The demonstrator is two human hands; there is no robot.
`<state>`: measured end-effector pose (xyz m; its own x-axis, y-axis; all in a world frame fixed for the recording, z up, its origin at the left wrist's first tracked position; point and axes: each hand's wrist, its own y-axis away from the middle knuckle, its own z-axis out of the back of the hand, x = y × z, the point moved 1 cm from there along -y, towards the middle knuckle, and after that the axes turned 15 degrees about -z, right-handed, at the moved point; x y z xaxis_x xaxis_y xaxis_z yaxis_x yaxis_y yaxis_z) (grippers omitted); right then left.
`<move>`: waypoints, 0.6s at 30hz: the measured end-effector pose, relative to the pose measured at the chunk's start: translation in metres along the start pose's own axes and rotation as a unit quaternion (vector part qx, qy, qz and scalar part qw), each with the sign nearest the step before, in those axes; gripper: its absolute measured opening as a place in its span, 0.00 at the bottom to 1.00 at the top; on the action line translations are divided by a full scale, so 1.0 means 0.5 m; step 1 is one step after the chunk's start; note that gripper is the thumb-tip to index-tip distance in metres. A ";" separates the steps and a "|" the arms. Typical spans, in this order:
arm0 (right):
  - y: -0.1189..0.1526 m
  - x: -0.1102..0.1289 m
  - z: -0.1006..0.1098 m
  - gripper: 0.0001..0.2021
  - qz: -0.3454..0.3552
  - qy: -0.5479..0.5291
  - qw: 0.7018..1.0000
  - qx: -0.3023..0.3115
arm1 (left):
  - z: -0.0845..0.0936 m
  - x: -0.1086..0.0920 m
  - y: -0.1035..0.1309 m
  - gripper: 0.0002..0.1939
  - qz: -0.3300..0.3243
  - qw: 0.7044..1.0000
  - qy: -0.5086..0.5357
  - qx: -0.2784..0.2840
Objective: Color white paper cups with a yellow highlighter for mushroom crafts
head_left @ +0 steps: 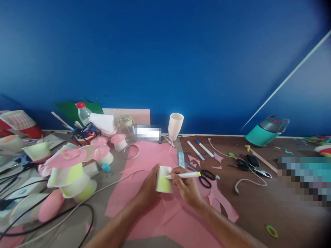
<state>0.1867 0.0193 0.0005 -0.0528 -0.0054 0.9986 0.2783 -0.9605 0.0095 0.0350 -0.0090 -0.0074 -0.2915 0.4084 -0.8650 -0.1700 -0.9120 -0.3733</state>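
My left hand (152, 181) is closed round a small white paper cup (164, 182) whose side is partly coloured yellow. In my right hand (184, 182) is a white marker with a yellow end (192, 174), its tip at the cup's coloured side. Both hands are above pink paper (150, 156) spread over the table. Black-handled scissors (207, 178) lie just right of my right hand, among pink offcuts (213, 199). Beyond the hands lies a glue stick with a blue label (181, 159).
Two more markers (200, 150) lie behind the scissors. A tall white cup (176, 125) stands near the blue wall. Pink-topped paper cups (68, 168) and dark cables crowd the left. A teal flask (267, 131) and a white cable (252, 179) are at right.
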 end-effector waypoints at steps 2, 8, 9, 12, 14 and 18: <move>0.000 -0.002 -0.001 0.12 0.001 0.004 1.000 -0.005 | 0.000 0.004 0.001 0.22 -0.003 1.000 -0.004 0.004; 0.012 -0.021 -0.011 0.12 -0.017 0.015 1.000 0.010 | -0.002 0.018 0.001 0.25 -0.019 1.000 -0.021 0.001; 0.013 -0.025 -0.012 0.12 -0.020 0.017 1.000 0.012 | -0.002 0.018 0.000 0.24 -0.021 1.000 -0.023 -0.001; 0.014 -0.027 -0.011 0.12 -0.021 0.026 0.999 0.006 | -0.002 0.015 0.000 0.23 -0.021 0.999 -0.027 0.001; 0.013 -0.022 -0.009 0.12 -0.008 0.035 0.999 -0.009 | -0.002 0.012 -0.001 0.23 -0.016 0.999 -0.033 0.005; 0.015 -0.014 -0.008 0.11 0.018 0.066 0.997 -0.029 | -0.002 0.009 -0.002 0.21 -0.014 0.999 -0.044 0.009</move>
<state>0.1855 0.0108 -0.0067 -0.1710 -0.0727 0.9826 0.2260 -0.9736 -0.0327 0.0347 -0.0064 -0.0112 -0.3669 0.4365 -0.8215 -0.1958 -0.8995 -0.3906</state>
